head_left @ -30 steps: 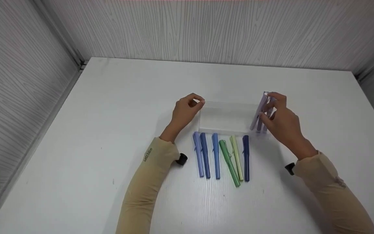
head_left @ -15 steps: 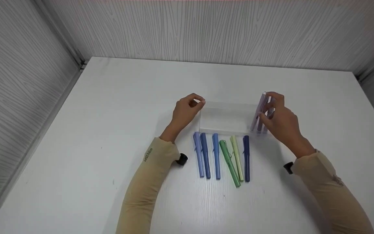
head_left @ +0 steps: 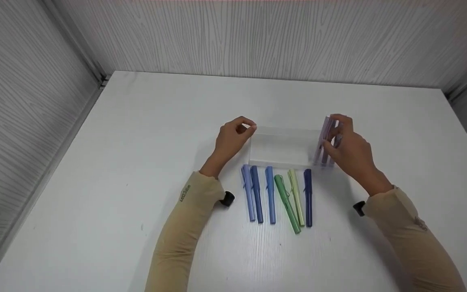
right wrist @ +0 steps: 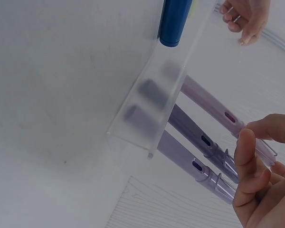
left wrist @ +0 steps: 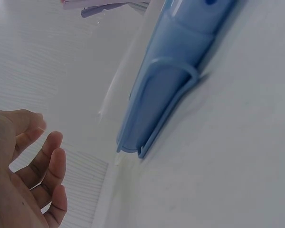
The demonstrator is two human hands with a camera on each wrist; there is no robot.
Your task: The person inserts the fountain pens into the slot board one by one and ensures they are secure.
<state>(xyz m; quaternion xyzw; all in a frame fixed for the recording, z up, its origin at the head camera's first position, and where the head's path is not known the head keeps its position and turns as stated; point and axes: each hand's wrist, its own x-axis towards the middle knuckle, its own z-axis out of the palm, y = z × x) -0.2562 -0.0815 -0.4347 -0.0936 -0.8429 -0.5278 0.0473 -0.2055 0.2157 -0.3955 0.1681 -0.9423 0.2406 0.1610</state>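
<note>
A clear box (head_left: pixel 276 165) lies in front of me. At its far left corner my left hand (head_left: pixel 232 136) pinches the edge between thumb and fingertip. Three capped pens stand in the box's right end, leaning: a pinkish-purple pen (right wrist: pixel 206 99), a dark purple pen (right wrist: pixel 192 124) and a lavender pen (right wrist: pixel 178 151). My right hand (head_left: pixel 351 148) holds the pinkish-purple pen near its cap between thumb and finger; the other two are beside and behind its fingers. In the right wrist view, the pens' lower ends show blurred through the box wall.
Several capped pens lie along the box's near side: a periwinkle pen (head_left: pixel 248 194), a blue pen (head_left: pixel 257 198), a lighter blue pen (head_left: pixel 270 198), a green pen (head_left: pixel 287 203), a pale green pen (head_left: pixel 296 198) and a navy pen (head_left: pixel 308 198). Grey wood-grain panels (head_left: pixel 233 40) enclose the white table.
My right hand has shifted slightly left, and the top of the pinkish-purple pen has moved left with it. The left hand and the pens on the table have stayed put.
</note>
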